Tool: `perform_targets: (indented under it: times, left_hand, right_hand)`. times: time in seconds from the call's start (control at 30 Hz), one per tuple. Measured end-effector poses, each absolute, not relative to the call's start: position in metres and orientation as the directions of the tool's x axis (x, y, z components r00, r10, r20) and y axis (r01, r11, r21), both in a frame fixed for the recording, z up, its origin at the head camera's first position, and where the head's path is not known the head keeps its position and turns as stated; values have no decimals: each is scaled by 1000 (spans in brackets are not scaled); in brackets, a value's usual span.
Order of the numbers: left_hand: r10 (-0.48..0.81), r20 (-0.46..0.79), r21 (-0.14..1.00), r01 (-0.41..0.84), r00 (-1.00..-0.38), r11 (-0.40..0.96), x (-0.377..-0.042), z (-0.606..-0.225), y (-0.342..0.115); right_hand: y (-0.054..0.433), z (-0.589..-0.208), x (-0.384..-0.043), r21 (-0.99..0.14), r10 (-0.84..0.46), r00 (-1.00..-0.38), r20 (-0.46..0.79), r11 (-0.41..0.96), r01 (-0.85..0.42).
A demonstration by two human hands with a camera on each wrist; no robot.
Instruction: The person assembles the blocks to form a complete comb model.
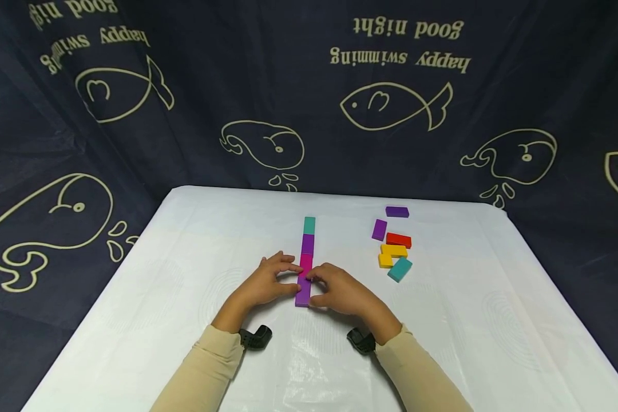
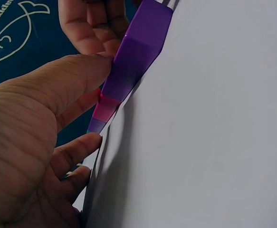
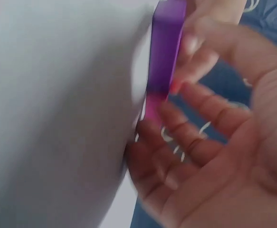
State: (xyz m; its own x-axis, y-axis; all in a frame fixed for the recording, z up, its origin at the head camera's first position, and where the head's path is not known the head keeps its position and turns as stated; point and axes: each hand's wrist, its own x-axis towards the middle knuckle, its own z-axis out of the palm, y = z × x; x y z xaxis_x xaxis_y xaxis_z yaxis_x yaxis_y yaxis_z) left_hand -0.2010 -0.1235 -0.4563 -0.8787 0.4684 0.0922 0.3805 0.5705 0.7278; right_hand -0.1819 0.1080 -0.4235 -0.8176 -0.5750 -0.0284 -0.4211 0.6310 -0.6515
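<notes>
Head view shows the left hand (image 1: 265, 283) and right hand (image 1: 340, 290) pinching the near purple block (image 1: 303, 292) from either side, its long axis running straight away from the grip, in line with the pink block (image 1: 306, 262) beyond; fingertips hide their seam.

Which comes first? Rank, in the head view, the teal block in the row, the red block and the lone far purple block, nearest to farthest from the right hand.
From the right hand:
1. Teal block in the row, at the line's far end, straight ahead.
2. Red block, in the loose group to the right.
3. Far purple block, at the back of that group.
</notes>
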Motion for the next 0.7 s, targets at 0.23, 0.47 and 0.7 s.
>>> perform_targets:
  times: [0.23,0.47,0.7]
  left_hand:
    - [457,92,742,367,-885,561,-201,-458,-123]
    - [456,79,747,356,-887,562,-198,-455,-123]
    - [457,85,745,361,-885,561,-198,-456,-123]
  right_hand:
    - [144,-415,-195,-689,-484,-875,-18,640,-340]
    - [196,-412,-206,-691,-381,-923,58,652,-313]
    - [236,-413,-219,-650,-279,-959,51,720,-244]
